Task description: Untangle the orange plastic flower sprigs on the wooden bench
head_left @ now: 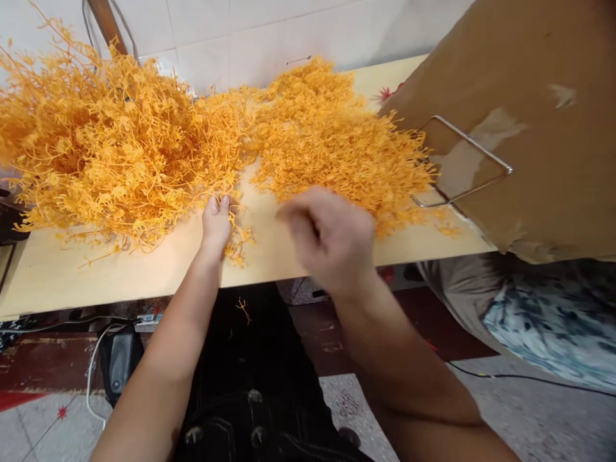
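Observation:
A tall tangled heap of orange plastic flower sprigs [110,141] fills the left of the pale tabletop [158,269]. To its right lies a lower pile of small loose orange flower pieces [337,135]. My left hand [216,221] is closed on an orange sprig [235,240] at the heap's right edge, and part of that sprig hangs below the fingers. Before the loose pile, my right hand [332,237] is curled with thumb and fingers together, blurred by motion. Whatever it holds, if anything, cannot be made out.
A large brown cardboard sheet [543,141] with a bent metal wire [474,141] stands on the right. White tiles [269,38] rise behind the table. Below are a black speaker-like box [120,362] with a white cable and a patterned cloth [553,327]. An orange scrap [244,310] lies on dark trousers.

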Demonstrator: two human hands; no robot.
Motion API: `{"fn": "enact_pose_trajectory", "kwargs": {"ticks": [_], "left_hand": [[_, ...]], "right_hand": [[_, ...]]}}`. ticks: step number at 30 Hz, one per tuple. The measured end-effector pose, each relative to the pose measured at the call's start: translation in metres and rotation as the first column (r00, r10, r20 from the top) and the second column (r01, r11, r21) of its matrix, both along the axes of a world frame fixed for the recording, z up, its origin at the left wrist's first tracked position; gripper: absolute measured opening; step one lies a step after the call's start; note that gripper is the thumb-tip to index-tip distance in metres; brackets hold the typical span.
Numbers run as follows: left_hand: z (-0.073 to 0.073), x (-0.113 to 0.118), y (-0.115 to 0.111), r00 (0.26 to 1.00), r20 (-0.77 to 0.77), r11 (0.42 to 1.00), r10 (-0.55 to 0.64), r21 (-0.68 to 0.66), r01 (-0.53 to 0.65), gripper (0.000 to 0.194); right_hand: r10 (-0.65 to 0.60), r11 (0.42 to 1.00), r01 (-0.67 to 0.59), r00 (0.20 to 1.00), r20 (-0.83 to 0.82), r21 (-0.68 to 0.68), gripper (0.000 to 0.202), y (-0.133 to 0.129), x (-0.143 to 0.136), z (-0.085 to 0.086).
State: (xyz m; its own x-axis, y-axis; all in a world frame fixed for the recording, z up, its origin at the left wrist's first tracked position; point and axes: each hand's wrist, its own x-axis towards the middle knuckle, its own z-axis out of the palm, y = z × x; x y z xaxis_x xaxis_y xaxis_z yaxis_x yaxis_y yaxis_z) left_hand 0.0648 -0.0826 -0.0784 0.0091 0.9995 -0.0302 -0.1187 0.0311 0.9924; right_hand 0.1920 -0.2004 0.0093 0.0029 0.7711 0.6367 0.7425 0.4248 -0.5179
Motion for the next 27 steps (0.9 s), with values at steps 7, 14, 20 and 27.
{"fn": "enact_pose_trajectory", "kwargs": {"ticks": [7, 14, 20, 27], "left_hand": [[0.003, 0.001, -0.003, 0.995, -0.092, 0.999, -0.034, 0.034, 0.037, 0.019], [0.000, 0.002, 0.000, 0.997, -0.025, 0.998, -0.068, 0.006, 0.068, 0.019], [0.003, 0.001, -0.001, 0.996, 0.037, 0.997, -0.079, -0.008, 0.080, 0.022], [-0.001, 0.000, -0.001, 0.989, 0.042, 0.990, -0.139, 0.032, 0.138, 0.019]], "right_hand": [[-0.387, 0.900, 0.398, 0.917, 0.095, -0.178, 0.054, 0.055, 0.045, -0.024], [0.081, 0.879, -0.002, 0.986, 0.144, -0.477, 0.031, 0.048, -0.028, -0.046], [0.251, 0.881, -0.175, 0.961, 0.120, -0.439, 0.016, 0.060, -0.022, -0.053], [0.258, 0.919, -0.193, 0.954, 0.154, -0.343, 0.023, 0.059, -0.019, -0.060]]}}
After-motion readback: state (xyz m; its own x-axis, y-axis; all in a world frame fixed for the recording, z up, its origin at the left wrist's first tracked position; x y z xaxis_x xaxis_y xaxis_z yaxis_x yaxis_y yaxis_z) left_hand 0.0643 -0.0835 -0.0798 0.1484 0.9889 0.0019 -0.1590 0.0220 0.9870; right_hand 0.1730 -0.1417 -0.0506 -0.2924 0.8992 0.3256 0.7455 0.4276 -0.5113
